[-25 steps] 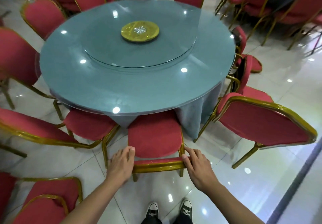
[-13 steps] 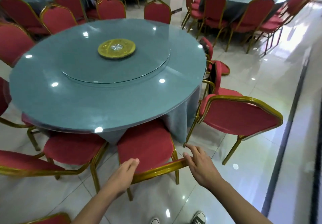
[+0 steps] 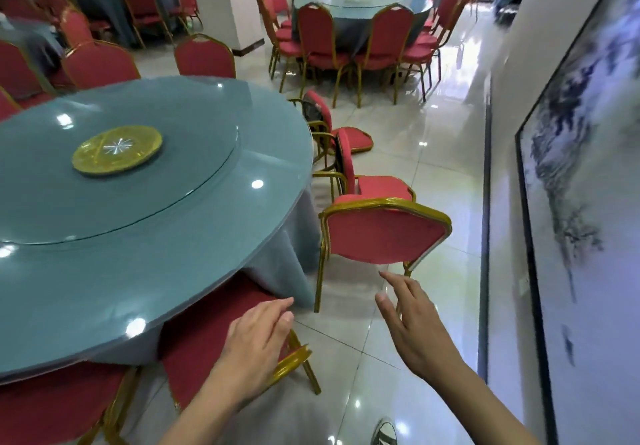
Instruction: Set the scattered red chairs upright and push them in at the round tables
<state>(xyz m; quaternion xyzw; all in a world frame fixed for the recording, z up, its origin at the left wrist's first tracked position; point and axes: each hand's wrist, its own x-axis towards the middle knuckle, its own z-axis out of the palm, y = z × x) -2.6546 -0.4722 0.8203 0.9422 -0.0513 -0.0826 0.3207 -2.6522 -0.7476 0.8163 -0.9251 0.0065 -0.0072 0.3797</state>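
A red chair with a gold frame [image 3: 214,333] stands pushed under the round blue-grey table [image 3: 145,236], right below me. My left hand [image 3: 258,337] hovers over its back rail with relaxed fingers and holds nothing. My right hand [image 3: 412,323] is open in the air to the right, fingers spread toward a second upright red chair [image 3: 381,236] that stands a little out from the table. Beyond that one, two red chairs lie tipped by the table's right edge: a nearer chair [image 3: 367,181] and a farther chair [image 3: 346,132].
A yellow disc [image 3: 117,148] sits on the glass turntable. More red chairs ring the table's left [image 3: 100,63]. Another round table with chairs [image 3: 360,11] stands behind, near a white pillar [image 3: 225,1]. A wall with a framed painting [image 3: 581,167] runs along the right.
Both hands have let go of the chair's back rail. My view swung right. The right hand moved off to the right toward the neighbouring chair.
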